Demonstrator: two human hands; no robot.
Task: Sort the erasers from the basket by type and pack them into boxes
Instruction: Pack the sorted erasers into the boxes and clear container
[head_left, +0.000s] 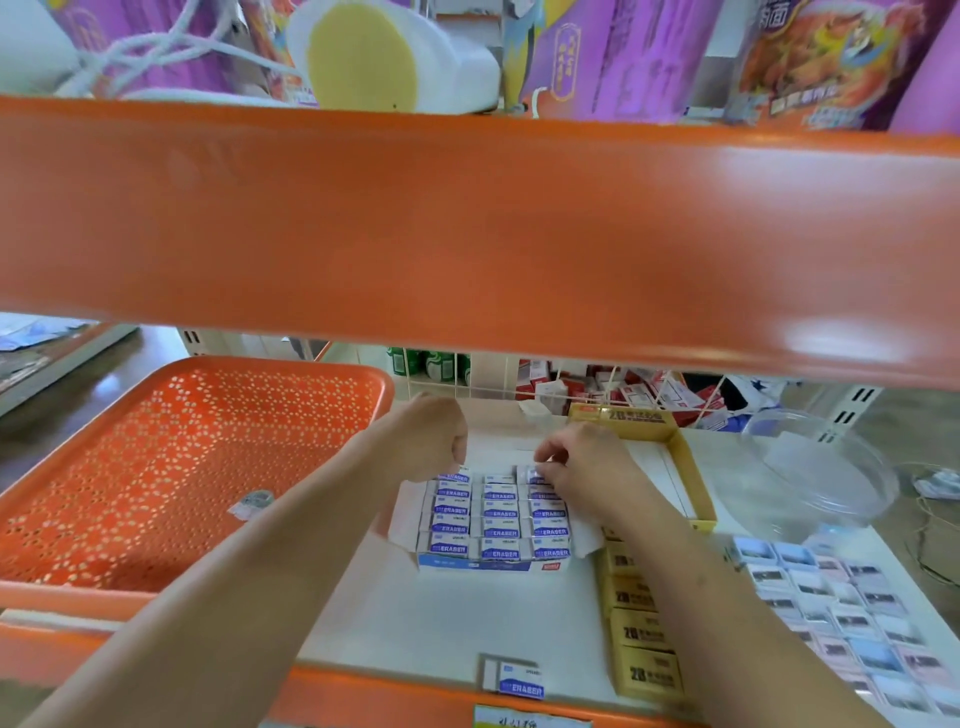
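R hand (582, 467) pinches a blue-and-white paper-sleeved eraser (536, 474) w/ thumb and fingertips. That eraser sits at the far end of the right column in the open white-and-blue cardboard box (493, 565), touching the next one in the column. L hand (434, 436) is at the box's far-left corner w/ fingers curled in. Can't tell if it grips anything or only touches the eraser there.

The box stands mid white shelf (441, 623). It's packed w/ 3 columns of matching erasers (498, 531), labels up reading "ERASER", side flaps spread L & R. One loose eraser of same type (514, 678) lies flat near the shelf's front edge, well apart from the box.

Orange perforated plastic basket (182, 457) sits to the L, near the box. A small wrapped item (254, 503) lies on its floor, too blurred to ID.

To the R, a row of closed yellow cardboard boxes marked "2B" (641, 629) runs front to back, each touching the next. Behind them is an open yellow cardboard tray (685, 467). Further R are a clear round plastic lid (831, 467) and a block of small pink and pale-blue packs (841, 618). A broad orange shelf edge (467, 234) crosses the upper view, blurred.
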